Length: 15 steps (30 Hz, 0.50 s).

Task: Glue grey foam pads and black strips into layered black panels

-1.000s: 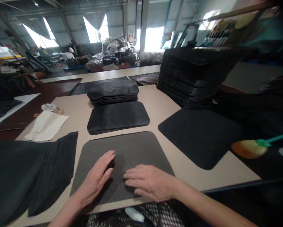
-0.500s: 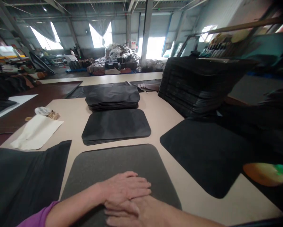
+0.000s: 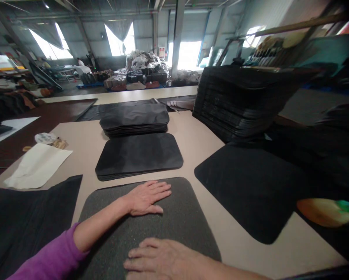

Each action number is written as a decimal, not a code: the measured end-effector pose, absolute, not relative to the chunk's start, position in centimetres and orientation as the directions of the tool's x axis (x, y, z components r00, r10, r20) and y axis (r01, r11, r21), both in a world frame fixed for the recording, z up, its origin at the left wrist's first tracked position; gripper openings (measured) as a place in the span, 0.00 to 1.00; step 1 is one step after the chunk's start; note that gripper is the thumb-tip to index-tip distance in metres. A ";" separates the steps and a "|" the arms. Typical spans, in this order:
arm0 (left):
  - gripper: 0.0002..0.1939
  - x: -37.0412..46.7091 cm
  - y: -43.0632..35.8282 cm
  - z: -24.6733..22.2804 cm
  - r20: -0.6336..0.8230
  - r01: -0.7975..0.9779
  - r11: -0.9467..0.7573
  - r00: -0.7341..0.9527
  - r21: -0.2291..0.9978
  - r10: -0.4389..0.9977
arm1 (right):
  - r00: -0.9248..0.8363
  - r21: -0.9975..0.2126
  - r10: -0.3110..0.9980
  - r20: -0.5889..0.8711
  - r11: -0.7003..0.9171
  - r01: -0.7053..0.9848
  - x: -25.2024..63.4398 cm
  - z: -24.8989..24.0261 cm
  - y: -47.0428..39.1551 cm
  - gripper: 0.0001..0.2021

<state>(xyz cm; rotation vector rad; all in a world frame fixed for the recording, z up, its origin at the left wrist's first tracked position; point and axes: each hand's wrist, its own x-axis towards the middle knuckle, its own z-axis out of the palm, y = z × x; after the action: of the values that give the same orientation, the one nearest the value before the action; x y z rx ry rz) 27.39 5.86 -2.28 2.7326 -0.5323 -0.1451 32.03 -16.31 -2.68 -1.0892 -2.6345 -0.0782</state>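
Observation:
A dark grey sheet with rounded corners (image 3: 180, 217) lies flat on the table in front of me. My left hand (image 3: 148, 197), coming from a purple sleeve, rests flat on the upper middle of this sheet, fingers stretched to the right. Lower down, near the bottom edge of the view, my right hand (image 3: 165, 259) lies palm down on the same sheet, its fingers pointing left and slightly apart. Neither hand grips anything. Just beyond the sheet sits a low stack of black rounded pieces (image 3: 139, 153), and behind it a thicker black stack (image 3: 135, 118).
A tall black stack (image 3: 235, 105) stands at the back right, with a black rounded piece (image 3: 247, 186) before it. On the left are black material (image 3: 31, 217) and a cream sheet (image 3: 38, 165). An orange object with a green end (image 3: 323, 212) lies far right.
My left hand has slid away from my right hand, up and left across the sheet. Before, the two overlapped; now they are apart. The view has shifted slightly.

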 end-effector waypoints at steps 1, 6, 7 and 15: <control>0.38 27.5 5.4 -2.1 -0.034 -0.304 -0.890 0.942 0.340 -0.335 | -0.675 -0.071 0.684 0.279 0.715 0.695 32.1 -2.3 -16.5 0.20; 0.38 27.6 -0.4 -1.0 0.029 -0.297 -0.882 0.951 0.366 -0.308 | -0.654 -0.123 0.705 0.273 0.700 0.703 31.8 -2.4 -17.1 0.20; 0.37 27.7 -1.6 -0.9 0.029 -0.372 -0.839 0.919 0.397 -0.394 | -0.649 -0.130 0.708 0.277 0.697 0.705 31.7 -2.6 -17.2 0.20; 0.32 31.3 -0.2 -2.2 0.019 -0.465 -0.798 0.868 0.384 -0.497 | -0.656 -0.033 0.694 0.297 0.694 0.719 31.9 -3.1 -16.8 0.20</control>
<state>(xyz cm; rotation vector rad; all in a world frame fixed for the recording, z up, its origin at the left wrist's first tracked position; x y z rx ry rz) 31.33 -0.22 -2.23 2.6602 -0.7126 -0.1162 31.85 -16.81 -3.13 -1.1207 -2.6194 -0.1263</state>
